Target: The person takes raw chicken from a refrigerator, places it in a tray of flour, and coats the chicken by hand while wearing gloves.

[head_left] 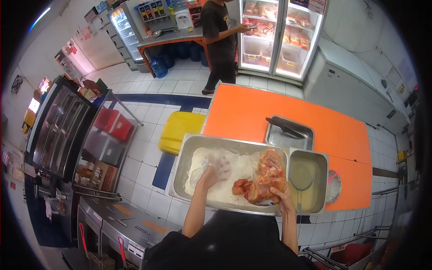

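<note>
A large steel pan (178,168) in front of me holds a bed of white flour (238,163). My left hand (216,170) is in the flour at the left side, dusted white and blurred, its fingers apart with nothing visible in them. My right hand (282,198) grips the lower end of a clear plastic bag of orange-red marinated meat, seemingly chicken (269,173), over the pan's right end. Loose meat pieces (240,186) lie on the flour at the bag's left. Right of the pan, a mesh strainer (301,175) rests in a smaller steel pan of cloudy yellowish liquid (314,199).
The orange table (243,111) carries a shallow steel tray (283,140) with a black-handled utensil (285,128), plus a round container (334,189) at right. A yellow bin (182,130) stands left. A person (219,40) is near the glass-door refrigerator (260,40), holding a phone-like object.
</note>
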A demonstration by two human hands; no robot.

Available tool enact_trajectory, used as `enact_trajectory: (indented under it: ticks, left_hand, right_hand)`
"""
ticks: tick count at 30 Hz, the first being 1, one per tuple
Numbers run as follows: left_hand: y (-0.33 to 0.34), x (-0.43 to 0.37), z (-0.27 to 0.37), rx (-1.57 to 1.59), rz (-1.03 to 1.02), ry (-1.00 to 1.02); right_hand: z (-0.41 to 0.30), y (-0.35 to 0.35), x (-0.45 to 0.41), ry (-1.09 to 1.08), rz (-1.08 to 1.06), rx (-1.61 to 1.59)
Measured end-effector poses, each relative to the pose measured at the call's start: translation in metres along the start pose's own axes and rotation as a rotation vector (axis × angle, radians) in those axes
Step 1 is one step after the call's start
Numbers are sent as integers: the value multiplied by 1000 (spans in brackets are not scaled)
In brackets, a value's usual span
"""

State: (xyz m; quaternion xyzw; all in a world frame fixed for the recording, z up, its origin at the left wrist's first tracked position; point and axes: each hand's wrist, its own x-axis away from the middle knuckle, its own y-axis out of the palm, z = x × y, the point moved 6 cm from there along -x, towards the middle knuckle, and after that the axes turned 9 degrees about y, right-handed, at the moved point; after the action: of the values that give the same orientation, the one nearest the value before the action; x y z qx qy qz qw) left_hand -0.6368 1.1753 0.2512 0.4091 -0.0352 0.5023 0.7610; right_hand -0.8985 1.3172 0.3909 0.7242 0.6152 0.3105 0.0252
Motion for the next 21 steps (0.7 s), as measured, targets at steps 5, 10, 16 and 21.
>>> enact_trajectory:
  ticks: [5, 10, 16, 21]
  left_hand:
    - [41, 13, 23, 104, -67, 113]
    - [55, 10, 41, 199, -91, 219]
    - [84, 41, 54, 242, -214, 408]
    - [146, 151, 99, 100, -269, 722]
  right_hand:
    - [2, -6, -1, -8, 9, -14]
    - [0, 3, -2, -19, 16, 25]
    - [-1, -2, 2, -11, 30, -25]
    - [-9, 2, 0, -15, -3, -10]
